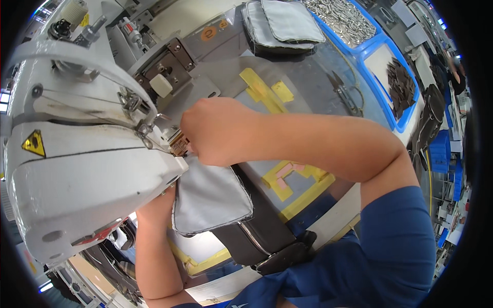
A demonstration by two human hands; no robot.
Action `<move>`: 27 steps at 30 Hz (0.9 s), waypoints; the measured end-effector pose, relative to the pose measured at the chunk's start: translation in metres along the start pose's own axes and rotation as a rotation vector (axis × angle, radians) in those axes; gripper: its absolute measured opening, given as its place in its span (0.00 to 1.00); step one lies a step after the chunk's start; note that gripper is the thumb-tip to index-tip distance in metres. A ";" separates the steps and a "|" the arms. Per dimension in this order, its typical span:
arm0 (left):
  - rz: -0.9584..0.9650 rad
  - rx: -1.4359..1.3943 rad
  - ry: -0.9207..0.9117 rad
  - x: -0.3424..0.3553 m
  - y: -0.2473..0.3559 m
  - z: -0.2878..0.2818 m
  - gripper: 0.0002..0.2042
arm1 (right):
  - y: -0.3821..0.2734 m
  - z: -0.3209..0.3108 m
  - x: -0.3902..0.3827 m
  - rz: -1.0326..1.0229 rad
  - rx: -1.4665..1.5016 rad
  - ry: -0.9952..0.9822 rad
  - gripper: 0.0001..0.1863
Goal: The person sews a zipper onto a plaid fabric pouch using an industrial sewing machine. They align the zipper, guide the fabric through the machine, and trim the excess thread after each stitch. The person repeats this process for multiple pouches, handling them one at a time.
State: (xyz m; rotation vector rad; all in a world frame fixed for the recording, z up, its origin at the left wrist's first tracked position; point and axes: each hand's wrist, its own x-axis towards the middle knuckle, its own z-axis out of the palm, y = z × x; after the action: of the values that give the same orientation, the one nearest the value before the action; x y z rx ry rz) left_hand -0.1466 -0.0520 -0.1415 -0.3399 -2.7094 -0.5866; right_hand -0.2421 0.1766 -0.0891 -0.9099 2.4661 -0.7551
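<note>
Sewing machine (77, 169), white, fills the left; its head hides much of the work area. The grey fabric panel (210, 197), w/ black zippered piece (262, 231) attached, is fed under the head at the needle end. Right hand (215, 131) is closed, fingers pinched on the panel's top edge just beside the presser foot (178, 145): a needle strike is risked if fingers creep closer. Left hand (156, 208) is mostly hidden below the head; grip can't be told. A skewed seam is likely if the panel slips.

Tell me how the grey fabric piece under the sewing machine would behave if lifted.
The grey fabric piece would probably flop: it already bends over the black zipped part. It looks light, thin and flat. Its frayed edge suggests woven cloth that drags rather than slides. The right hand presses it near the needle.
</note>
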 end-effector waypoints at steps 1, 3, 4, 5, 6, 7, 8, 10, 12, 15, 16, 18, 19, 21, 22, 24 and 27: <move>-0.007 -0.002 0.002 0.001 0.001 0.000 0.14 | 0.000 0.000 0.001 0.002 -0.006 -0.007 0.12; 0.005 0.019 -0.011 0.002 0.002 0.000 0.14 | 0.000 -0.003 0.000 0.010 -0.020 -0.032 0.13; 0.011 0.028 -0.016 0.002 0.002 0.000 0.14 | 0.000 -0.004 0.000 0.015 -0.029 -0.044 0.13; 0.022 0.023 -0.001 0.001 0.001 0.001 0.14 | 0.002 -0.004 -0.001 0.006 -0.033 -0.016 0.13; 0.034 0.018 0.014 -0.001 0.000 0.003 0.14 | 0.004 -0.002 -0.003 -0.003 -0.037 0.011 0.13; 0.045 0.010 0.028 -0.002 -0.001 0.005 0.14 | 0.007 -0.002 -0.004 -0.010 -0.042 0.038 0.13; 0.021 -0.007 0.009 -0.002 0.000 0.006 0.14 | 0.009 -0.002 -0.005 -0.009 -0.044 0.030 0.13; -0.027 -0.039 -0.029 -0.003 0.002 0.004 0.15 | 0.012 -0.004 -0.005 -0.012 -0.049 0.015 0.13; -0.012 -0.047 -0.038 -0.004 0.001 0.002 0.15 | 0.011 -0.005 -0.005 -0.014 -0.067 -0.004 0.14; 0.002 -0.097 -0.040 -0.003 0.000 0.002 0.15 | 0.010 -0.007 -0.004 -0.026 -0.093 -0.019 0.14; 0.002 -0.120 -0.040 -0.002 -0.001 0.002 0.14 | 0.010 -0.006 -0.004 -0.034 -0.100 -0.024 0.14; -0.030 -0.153 -0.056 0.005 0.008 -0.002 0.14 | 0.010 -0.006 -0.003 -0.032 -0.106 -0.025 0.14; -0.022 -0.112 -0.058 0.006 0.010 -0.003 0.13 | 0.010 -0.006 -0.003 -0.029 -0.110 -0.026 0.14; -0.004 -0.056 -0.057 0.006 0.011 -0.004 0.13 | 0.014 -0.002 -0.002 -0.033 -0.092 0.008 0.14; 0.003 -0.035 -0.055 0.006 0.011 -0.005 0.13 | 0.014 -0.001 -0.002 -0.040 -0.080 0.024 0.14; 0.007 -0.001 -0.061 0.001 0.008 -0.006 0.13 | 0.011 -0.003 -0.002 -0.028 -0.093 0.022 0.11; 0.021 0.029 -0.075 -0.004 0.003 -0.003 0.13 | 0.014 -0.002 -0.002 -0.026 -0.092 0.039 0.10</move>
State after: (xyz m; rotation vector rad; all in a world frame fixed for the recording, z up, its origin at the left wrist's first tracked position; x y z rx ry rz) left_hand -0.1410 -0.0516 -0.1392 -0.3894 -2.7797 -0.5380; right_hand -0.2482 0.1876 -0.0953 -0.9707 2.5457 -0.6793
